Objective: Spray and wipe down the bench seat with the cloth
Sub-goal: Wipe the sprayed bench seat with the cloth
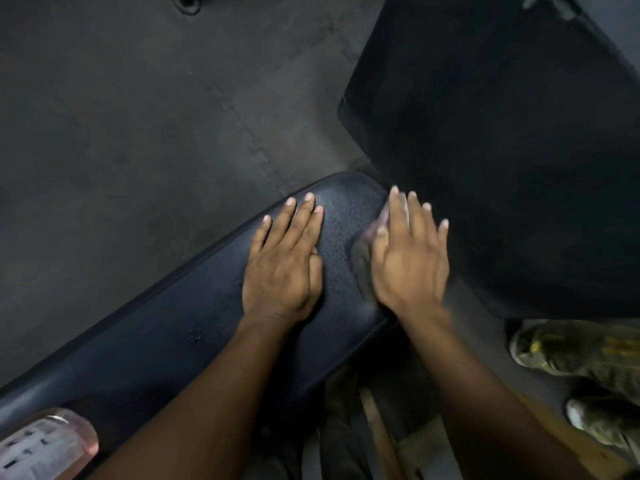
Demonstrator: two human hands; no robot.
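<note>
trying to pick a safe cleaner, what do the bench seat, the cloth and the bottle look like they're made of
Bench seat: looks like dark vinyl or faux leather over padding, going by the pebbled grain, rounded edge and droplets beading on top.
Cloth: only a blurred pinkish edge shows under the right hand; soft fabric, type unclear.
Bottle: likely clear plastic, since pink liquid shows through beside its label.

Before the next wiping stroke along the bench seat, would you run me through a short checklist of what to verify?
1. Cloth under the right hand: ok, pressed flat beneath straight fingers, mostly hidden.
2. Left hand bracing the bench seat: ok, resting flat.
3. Seat wetted: ok, droplets show between the hands.
4. Spray bottle clear of the stroke: ok, at the seat's near end.
5. Room at the far end: not ok, black upright pad stands close.
6. Area already wiped: cannot tell.
</note>
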